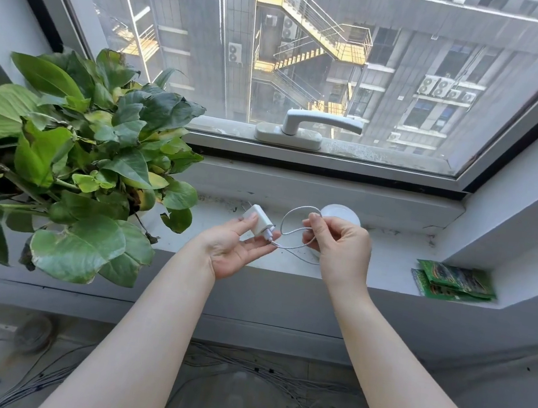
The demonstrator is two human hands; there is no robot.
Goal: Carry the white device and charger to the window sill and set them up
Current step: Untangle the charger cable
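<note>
A round white device stands on the window sill, mostly hidden behind my right hand. My left hand is palm up over the sill and holds a white plug charger, its prongs pointing to the far left. A thin white cable runs from the charger in a loop to my right hand, which pinches it just in front of the device. Where the cable's other end goes is hidden.
A big leafy potted plant fills the sill's left side, close to my left hand. Green packets lie at the sill's right end. The window handle is behind the device. Loose cables cover the floor below.
</note>
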